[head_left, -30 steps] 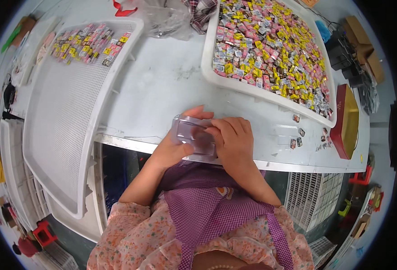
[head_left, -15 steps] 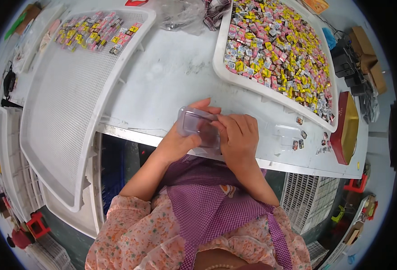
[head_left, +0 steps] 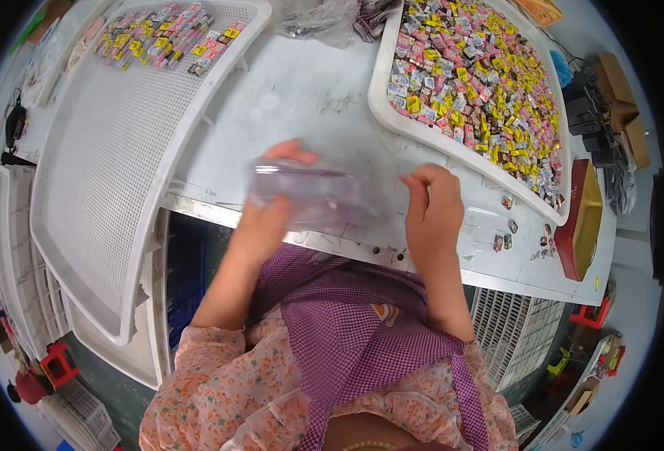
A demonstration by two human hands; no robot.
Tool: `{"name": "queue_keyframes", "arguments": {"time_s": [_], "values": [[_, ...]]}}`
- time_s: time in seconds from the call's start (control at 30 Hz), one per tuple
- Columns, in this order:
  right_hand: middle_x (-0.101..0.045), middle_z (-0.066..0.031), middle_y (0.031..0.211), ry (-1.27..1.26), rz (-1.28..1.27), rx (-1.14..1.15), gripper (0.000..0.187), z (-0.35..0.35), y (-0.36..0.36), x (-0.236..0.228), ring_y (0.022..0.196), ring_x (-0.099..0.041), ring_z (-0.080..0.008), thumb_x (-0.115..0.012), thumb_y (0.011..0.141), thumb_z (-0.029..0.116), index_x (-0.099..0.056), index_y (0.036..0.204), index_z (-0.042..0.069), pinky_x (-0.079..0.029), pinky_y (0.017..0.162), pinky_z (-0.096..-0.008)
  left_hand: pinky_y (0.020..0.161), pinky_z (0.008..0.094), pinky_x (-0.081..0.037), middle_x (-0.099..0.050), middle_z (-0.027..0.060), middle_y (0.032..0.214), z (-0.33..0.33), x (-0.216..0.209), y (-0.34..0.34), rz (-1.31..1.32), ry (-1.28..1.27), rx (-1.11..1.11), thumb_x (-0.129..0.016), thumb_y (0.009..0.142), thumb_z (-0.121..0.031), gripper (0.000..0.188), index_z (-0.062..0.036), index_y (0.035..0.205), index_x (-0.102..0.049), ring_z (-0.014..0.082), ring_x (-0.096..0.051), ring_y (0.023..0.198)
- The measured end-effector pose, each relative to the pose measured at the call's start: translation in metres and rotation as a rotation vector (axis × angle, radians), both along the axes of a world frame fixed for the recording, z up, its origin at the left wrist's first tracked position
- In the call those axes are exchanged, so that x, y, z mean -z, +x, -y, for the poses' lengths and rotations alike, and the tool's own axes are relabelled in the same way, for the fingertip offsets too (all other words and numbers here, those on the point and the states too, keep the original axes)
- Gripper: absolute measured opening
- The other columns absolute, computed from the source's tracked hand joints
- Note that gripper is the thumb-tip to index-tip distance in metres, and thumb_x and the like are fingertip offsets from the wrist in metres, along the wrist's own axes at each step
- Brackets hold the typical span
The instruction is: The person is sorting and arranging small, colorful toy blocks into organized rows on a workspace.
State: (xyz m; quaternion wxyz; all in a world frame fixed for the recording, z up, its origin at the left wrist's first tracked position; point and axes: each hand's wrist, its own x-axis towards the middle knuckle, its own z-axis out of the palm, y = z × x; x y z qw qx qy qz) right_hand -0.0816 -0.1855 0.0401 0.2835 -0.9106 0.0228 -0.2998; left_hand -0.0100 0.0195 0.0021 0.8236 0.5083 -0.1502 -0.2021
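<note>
Leftmost, a white tray (head_left: 106, 158) is laid with small packs (head_left: 151, 37) at its far end. Near the table's (head_left: 309, 98) front edge, by the left hand (head_left: 260, 225), a blurred clear shell (head_left: 313, 192) is gripped between thumb and fingers. Next, the right hand (head_left: 436, 207) is held apart from it, fingers bent; whether their tips meet cannot be told. Beyond, a second tray (head_left: 381, 89) is heaped with small pieces (head_left: 482, 90); beside it a red box (head_left: 573, 233) is set.
</note>
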Motion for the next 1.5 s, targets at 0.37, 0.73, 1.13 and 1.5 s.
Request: {"name": "queue_keyframes", "arguments": {"time_s": [0.37, 0.73, 1.13, 1.5], "values": [[-0.062, -0.0093, 0.092, -0.383, 0.149, -0.012, 0.022, -0.010, 0.040, 0.006, 0.085, -0.057, -0.0281, -0.068, 0.076, 0.007, -0.061, 0.097, 0.006, -0.042, 0.078, -0.0397, 0.088, 0.0408, -0.052, -0.048, 0.0150, 0.128, -0.055, -0.034, -0.008, -0.001, 0.115, -0.212, -0.067, 0.070, -0.066, 0.102, -0.0013, 0.139, -0.029, 0.0295, -0.055, 0.114], [-0.061, -0.0056, 0.089, -0.025, -0.001, -0.349, 0.029, -0.057, -0.002, 0.003, 0.079, -0.057, -0.0253, -0.072, 0.070, 0.007, -0.062, 0.097, 0.005, -0.043, 0.072, -0.0377, 0.094, 0.0367, -0.044, -0.050, 0.0161, 0.126, -0.024, -0.031, -0.045, -0.161, 0.036, 0.183, -0.085, 0.058, -0.051, 0.114, -0.0029, 0.142, -0.025, 0.0237, -0.051, 0.115], [-0.058, -0.0052, 0.084, -0.035, 0.034, -0.292, 0.020, -0.056, -0.012, 0.009, 0.074, -0.055, -0.0256, -0.072, 0.071, 0.005, -0.059, 0.087, 0.006, -0.043, 0.068, -0.0381, 0.096, 0.0386, -0.043, -0.046, 0.0167, 0.132, -0.017, -0.029, -0.051, -0.144, 0.073, 0.168, -0.079, 0.065, -0.057, 0.110, -0.0005, 0.141, -0.024, 0.0253, -0.050, 0.118], [-0.057, -0.0103, 0.084, 0.138, -0.022, -0.178, 0.016, -0.019, -0.014, 0.004, 0.081, -0.053, -0.0298, -0.063, 0.074, -0.004, -0.057, 0.086, 0.006, -0.043, 0.071, -0.0399, 0.093, 0.0411, -0.048, -0.046, 0.0174, 0.129, -0.037, -0.011, -0.037, -0.058, 0.095, -0.084, -0.073, 0.073, -0.054, 0.092, -0.0020, 0.135, -0.030, 0.0304, -0.051, 0.117]]}}
